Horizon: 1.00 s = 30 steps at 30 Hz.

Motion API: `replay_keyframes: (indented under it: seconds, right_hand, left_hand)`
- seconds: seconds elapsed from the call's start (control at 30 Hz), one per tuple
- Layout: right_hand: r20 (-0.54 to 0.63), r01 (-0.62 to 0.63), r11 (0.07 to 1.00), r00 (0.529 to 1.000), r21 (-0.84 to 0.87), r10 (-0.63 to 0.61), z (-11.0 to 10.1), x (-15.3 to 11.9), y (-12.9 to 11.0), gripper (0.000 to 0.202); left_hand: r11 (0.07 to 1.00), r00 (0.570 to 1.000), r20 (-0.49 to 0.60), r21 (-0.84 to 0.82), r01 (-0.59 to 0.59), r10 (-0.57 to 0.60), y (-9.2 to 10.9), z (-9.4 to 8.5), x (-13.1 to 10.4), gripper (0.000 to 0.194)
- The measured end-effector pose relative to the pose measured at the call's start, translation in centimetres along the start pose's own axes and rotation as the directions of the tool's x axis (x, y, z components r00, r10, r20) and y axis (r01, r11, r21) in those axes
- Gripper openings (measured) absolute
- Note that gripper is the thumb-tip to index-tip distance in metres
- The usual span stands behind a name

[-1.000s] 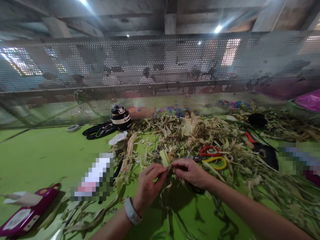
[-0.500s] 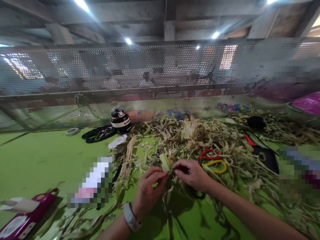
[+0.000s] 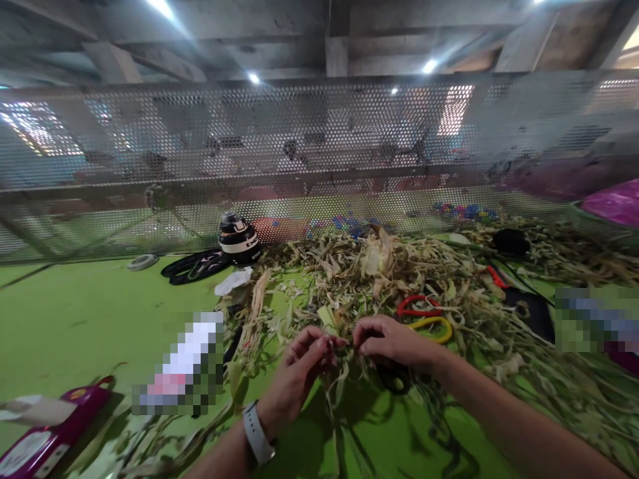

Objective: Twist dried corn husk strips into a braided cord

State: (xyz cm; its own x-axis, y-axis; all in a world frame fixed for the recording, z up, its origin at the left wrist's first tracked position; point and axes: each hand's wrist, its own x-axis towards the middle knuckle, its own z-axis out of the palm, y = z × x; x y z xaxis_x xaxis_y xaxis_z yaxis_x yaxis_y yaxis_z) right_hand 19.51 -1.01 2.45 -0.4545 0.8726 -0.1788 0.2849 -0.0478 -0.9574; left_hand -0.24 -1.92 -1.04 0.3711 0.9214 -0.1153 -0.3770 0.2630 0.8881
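Observation:
My left hand (image 3: 303, 364), with a white watch band on its wrist, pinches a pale green corn husk (image 3: 327, 317). Narrow strips hang down below these fingers. Just to the right, my right hand (image 3: 387, 342) is closed with thumb and forefinger together; whatever lies between them is too small to make out. A small gap separates the two hands. Beyond the right hand lie a red loop handle (image 3: 418, 305) and a yellow loop handle (image 3: 435, 329), apparently of scissors. Dark loops (image 3: 397, 380) show beneath the right hand.
Dried husks (image 3: 344, 263) are heaped across the green table (image 3: 100, 313). At the back left stand a black bottle (image 3: 239, 241) and a coiled black strap (image 3: 192, 267). A purple device (image 3: 54, 426) lies front left. A perforated metal screen (image 3: 299, 146) closes off the back.
My right hand has drawn slightly right, away from the left fingers. The left hand has turned, its fingers now more closed around the husk. The view has shifted slightly.

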Motion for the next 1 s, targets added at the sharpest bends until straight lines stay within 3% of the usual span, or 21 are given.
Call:
replay_keyframes:
  seconds: [0.13,0.27,0.43,0.57,0.67,0.77,1.0]
  right_hand:
    - [0.069,-0.114,0.975,0.992,0.191,0.103,0.6,0.0,0.0,0.008]
    - [0.149,-0.113,0.967,0.986,0.227,0.080,1.0,0.3,0.5,0.012]
    - [-0.003,-0.088,0.992,0.996,0.089,0.088,1.2,0.8,1.4,0.013]
    - [0.017,-0.089,0.996,0.996,-0.025,0.089,1.7,0.9,1.5,0.021]
    - [-0.106,-0.039,0.999,0.994,-0.023,0.036,2.4,0.6,1.3,0.016]
    - [-0.250,0.091,0.996,0.964,-0.022,-0.094,3.1,0.4,1.2,0.004]
    - [-0.304,0.155,0.988,0.940,-0.018,-0.153,4.3,-0.1,1.1,0.017]
  left_hand:
    - [0.996,0.998,0.026,-0.071,0.059,-0.058,-0.2,0.4,-0.1,0.022]
    - [0.993,0.998,0.037,-0.109,0.049,-0.045,-0.5,0.2,0.1,0.019]
    - [0.991,0.999,0.047,-0.135,0.015,-0.009,-0.6,0.0,0.3,0.016]
    - [0.991,0.999,0.050,-0.134,-0.005,0.012,-0.7,0.0,0.3,0.014]
    - [0.992,0.998,0.070,-0.123,0.011,-0.002,-0.8,0.1,0.2,0.013]
    - [0.994,0.997,0.071,-0.098,0.039,-0.033,-0.8,0.1,0.0,0.013]
    - [0.996,0.997,0.076,-0.081,0.025,-0.019,-1.1,-0.1,0.3,0.017]
